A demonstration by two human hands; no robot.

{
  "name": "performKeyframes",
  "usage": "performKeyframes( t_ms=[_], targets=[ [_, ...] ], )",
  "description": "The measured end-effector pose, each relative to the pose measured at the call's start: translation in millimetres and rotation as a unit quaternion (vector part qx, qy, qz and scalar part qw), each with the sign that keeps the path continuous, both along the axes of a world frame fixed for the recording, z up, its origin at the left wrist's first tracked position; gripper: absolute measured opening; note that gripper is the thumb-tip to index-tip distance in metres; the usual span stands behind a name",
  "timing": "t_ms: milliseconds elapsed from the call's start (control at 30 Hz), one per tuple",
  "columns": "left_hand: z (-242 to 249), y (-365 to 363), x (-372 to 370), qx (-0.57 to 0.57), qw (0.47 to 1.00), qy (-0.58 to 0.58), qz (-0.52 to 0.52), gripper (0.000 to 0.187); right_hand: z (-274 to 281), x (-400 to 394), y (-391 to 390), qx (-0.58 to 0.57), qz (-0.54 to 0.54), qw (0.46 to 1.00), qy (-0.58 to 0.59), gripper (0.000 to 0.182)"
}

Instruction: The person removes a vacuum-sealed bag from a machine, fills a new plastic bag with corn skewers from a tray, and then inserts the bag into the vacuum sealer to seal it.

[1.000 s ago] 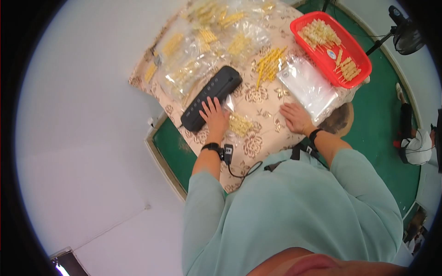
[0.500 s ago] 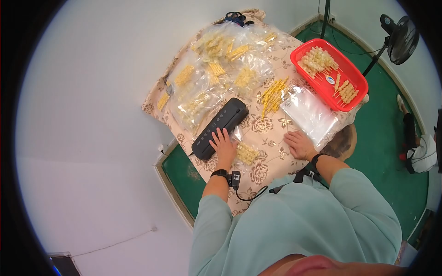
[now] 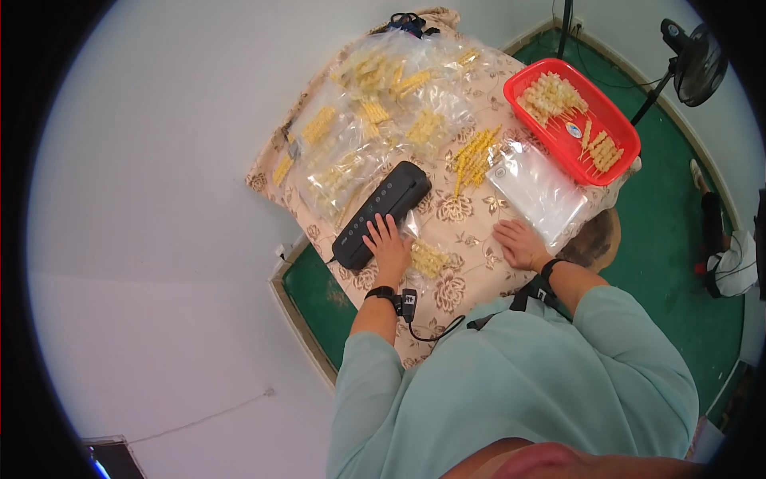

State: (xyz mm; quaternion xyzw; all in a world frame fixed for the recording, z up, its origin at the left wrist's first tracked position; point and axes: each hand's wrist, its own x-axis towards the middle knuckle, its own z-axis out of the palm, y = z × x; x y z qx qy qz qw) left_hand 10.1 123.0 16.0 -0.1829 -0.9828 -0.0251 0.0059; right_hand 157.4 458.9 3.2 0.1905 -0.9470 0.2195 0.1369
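Note:
My left hand [image 3: 388,246] lies with spread fingers on the lower end of a black vacuum sealer [image 3: 381,214]. From the sealer's near side sticks out a clear bag of pale skewers [image 3: 428,259], partly hidden beside that hand. My right hand [image 3: 520,245] rests on the flowered tablecloth [image 3: 467,279], fingers stretched out and nothing held. Just beyond it lies a stack of clear plastic bags [image 3: 538,191]. Loose yellow skewers [image 3: 476,160] are heaped to the left of the stack.
Several filled clear bags [image 3: 371,104] cover the far left of the table. A red tub [image 3: 574,164] with pale skewers [image 3: 552,99] stands at the far right corner. Behind it is a black fan [image 3: 696,68]. A round stool [image 3: 594,239] and another person [image 3: 730,263] are at the right.
The view has tilted slightly, so the table appears a little higher. Both hands stay in the same places.

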Motion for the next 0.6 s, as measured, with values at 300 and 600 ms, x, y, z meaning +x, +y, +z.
performKeyframes(
  t_ms=[300, 600],
  targets=[
    [-8.1, -4.2, -2.6, 0.028, 0.999, 0.038, -0.010, 0.081, -3.4, -2.9, -1.5, 0.008, 0.015, 1.000, -0.021, 0.041],
    [-4.2, -1.3, -4.2, -0.012, 1.000, -0.019, 0.019, 0.080, -3.2, -4.9, -3.2, 0.014, 0.001, 1.000, -0.002, 0.040]
  ],
)
